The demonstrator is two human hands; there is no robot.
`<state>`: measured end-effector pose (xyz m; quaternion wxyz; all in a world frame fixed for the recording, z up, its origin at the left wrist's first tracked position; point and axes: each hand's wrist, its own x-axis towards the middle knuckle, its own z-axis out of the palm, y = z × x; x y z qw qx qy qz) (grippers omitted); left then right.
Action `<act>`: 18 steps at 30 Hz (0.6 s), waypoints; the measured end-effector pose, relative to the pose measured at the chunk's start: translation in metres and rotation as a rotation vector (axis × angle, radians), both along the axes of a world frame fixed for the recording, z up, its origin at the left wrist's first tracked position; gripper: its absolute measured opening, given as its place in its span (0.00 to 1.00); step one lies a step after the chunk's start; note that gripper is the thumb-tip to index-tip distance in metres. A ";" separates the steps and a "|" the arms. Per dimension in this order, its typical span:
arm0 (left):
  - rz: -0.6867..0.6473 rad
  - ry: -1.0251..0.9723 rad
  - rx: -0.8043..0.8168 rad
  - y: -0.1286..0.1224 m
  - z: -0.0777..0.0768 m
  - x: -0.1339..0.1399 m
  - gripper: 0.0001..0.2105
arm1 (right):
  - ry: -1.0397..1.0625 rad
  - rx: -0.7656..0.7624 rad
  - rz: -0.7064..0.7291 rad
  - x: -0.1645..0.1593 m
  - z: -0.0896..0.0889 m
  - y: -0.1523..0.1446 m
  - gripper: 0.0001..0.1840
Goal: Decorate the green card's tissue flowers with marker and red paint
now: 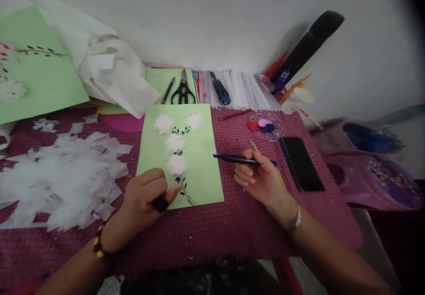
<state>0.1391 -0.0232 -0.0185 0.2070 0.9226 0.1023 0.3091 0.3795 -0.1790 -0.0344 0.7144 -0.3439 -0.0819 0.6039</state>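
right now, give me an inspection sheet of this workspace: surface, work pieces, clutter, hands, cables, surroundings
surface: table with a red checked cloth
work pieces: green sheet lying flat, bearing four white flowers with dark leaves
clutter: white paper pieces heaped at left; scissors and cutter beyond the sheet; phone at right
left hand: grips a small black piece, likely a cap; contact with the sheet unclear
right hand: holds a marker, blue tip exposed
cables: nothing seen
surroundings: pale wall behind
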 end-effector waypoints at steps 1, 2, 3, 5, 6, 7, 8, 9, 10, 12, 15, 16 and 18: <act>-0.052 0.006 -0.009 -0.003 0.001 0.000 0.19 | -0.012 -0.005 -0.008 0.001 -0.001 0.000 0.06; -0.094 0.014 -0.017 -0.004 0.003 -0.001 0.18 | -0.027 -0.011 -0.017 0.001 -0.001 0.000 0.05; -0.126 0.029 -0.028 -0.006 0.005 -0.002 0.17 | -0.048 -0.018 -0.028 0.002 -0.001 -0.001 0.05; -0.143 0.062 -0.052 -0.006 0.009 -0.005 0.17 | -0.108 -0.041 -0.048 0.003 -0.002 -0.001 0.05; -0.133 0.071 -0.068 -0.005 0.010 -0.007 0.18 | -0.149 -0.058 -0.052 0.003 -0.003 -0.001 0.04; -0.116 0.065 -0.084 -0.004 0.011 -0.009 0.18 | -0.195 -0.075 -0.052 0.003 -0.004 0.000 0.05; -0.097 0.048 -0.100 -0.003 0.011 -0.011 0.18 | -0.243 -0.085 -0.052 0.002 -0.005 0.000 0.08; -0.076 0.029 -0.114 -0.001 0.011 -0.013 0.17 | -0.289 -0.089 -0.056 0.002 -0.006 0.001 0.11; -0.052 0.014 -0.128 0.000 0.010 -0.014 0.16 | -0.330 -0.086 -0.065 0.002 -0.008 0.001 0.14; 0.014 -0.013 -0.146 0.002 0.009 -0.015 0.14 | -0.381 -0.075 -0.091 0.001 -0.011 0.002 0.15; 0.146 -0.034 -0.167 0.006 0.006 -0.015 0.13 | -0.382 -0.075 -0.107 0.001 -0.012 0.002 0.15; 0.186 -0.046 -0.179 0.007 0.006 -0.015 0.14 | -0.373 -0.077 -0.106 0.001 -0.012 0.002 0.14; 0.259 -0.082 -0.210 0.011 0.005 -0.016 0.14 | -0.359 -0.073 -0.098 0.002 -0.012 0.001 0.10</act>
